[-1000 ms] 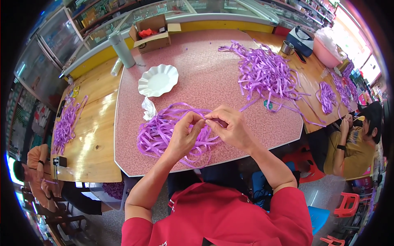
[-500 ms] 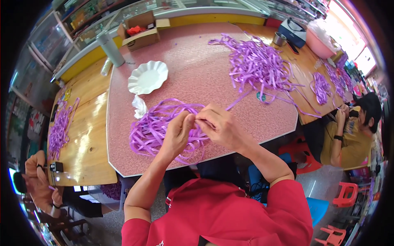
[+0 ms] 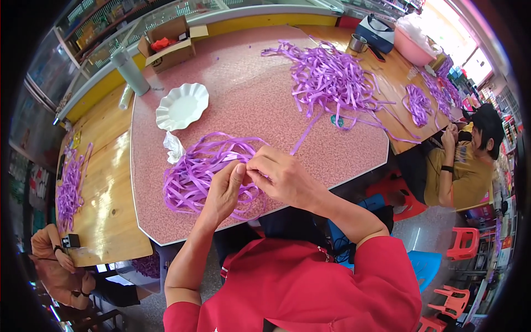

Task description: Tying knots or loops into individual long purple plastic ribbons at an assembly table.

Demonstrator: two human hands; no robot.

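Note:
My left hand (image 3: 225,188) and my right hand (image 3: 285,176) are closed in pinches, fingertips together above the near edge of the pink tabletop (image 3: 238,99). Between them is purple ribbon, its pinched part mostly hidden by my fingers. One flat strand (image 3: 306,134) runs from behind my right hand toward a large tangled ribbon pile (image 3: 332,77) at the far right. Beneath and beyond my left hand lies a looser heap of looped purple ribbon (image 3: 191,180).
A scalloped white plate (image 3: 182,107), crumpled tissue (image 3: 173,148), a grey-green bottle (image 3: 130,72) and an open cardboard box (image 3: 172,50) stand farther left. A metal cup (image 3: 358,42) and pink basin (image 3: 412,47) are far right. Two other people sit at either side.
The whole view has shifted, so the table things appear farther left. My hands stay pinched together over the ribbon heap. The person at left has lowered a hand to the table edge.

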